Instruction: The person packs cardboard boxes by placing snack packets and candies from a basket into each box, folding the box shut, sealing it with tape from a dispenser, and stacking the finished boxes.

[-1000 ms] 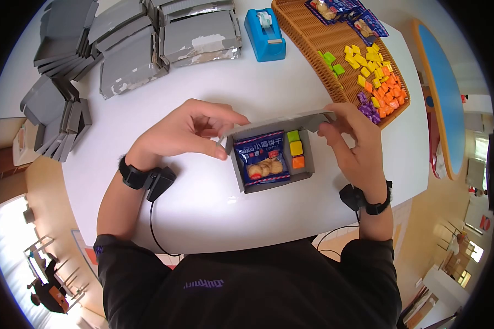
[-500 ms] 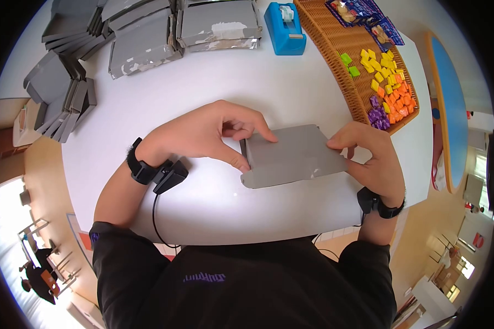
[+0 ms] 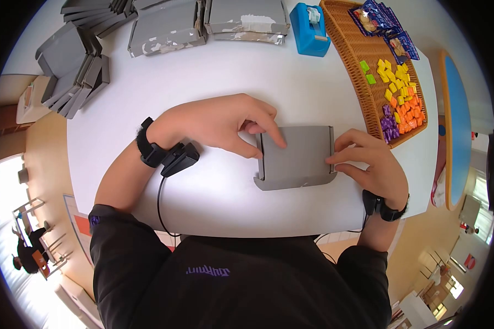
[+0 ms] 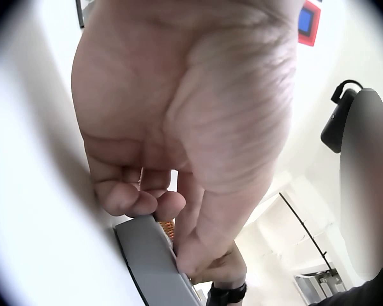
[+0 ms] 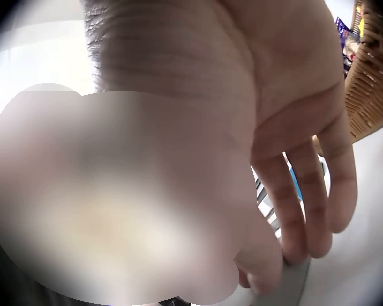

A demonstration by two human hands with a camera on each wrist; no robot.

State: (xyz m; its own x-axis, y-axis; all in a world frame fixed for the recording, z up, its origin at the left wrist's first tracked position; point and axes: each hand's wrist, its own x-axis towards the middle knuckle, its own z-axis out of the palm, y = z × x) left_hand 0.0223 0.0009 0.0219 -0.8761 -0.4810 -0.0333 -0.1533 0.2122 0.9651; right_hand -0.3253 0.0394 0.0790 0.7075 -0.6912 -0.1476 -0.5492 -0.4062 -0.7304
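A grey cardboard box [image 3: 296,153] lies on the white table in front of me, its lid folded over and a flap along the near edge; its contents are hidden. My left hand [image 3: 219,123] spans the box's left edge, index finger on the lid and thumb at the side. In the left wrist view that thumb meets the edge of the grey box [image 4: 150,261], the other fingers curled by its end. My right hand [image 3: 373,164] pinches the lid's right edge between fingertips and thumb. The right wrist view shows its fingertips at the grey box [image 5: 290,280].
Further back are grey boxes [image 3: 164,33] in stacks and a blue tape dispenser [image 3: 310,33]. At the right stands a wicker basket [image 3: 348,44] with blue snack packets [image 3: 376,19] and green, yellow, orange and purple wrapped pieces [image 3: 409,112].
A second ago the box stood open, showing a biscuit packet and three coloured pieces. The lid has come down over them, and both hands have moved to its sides.
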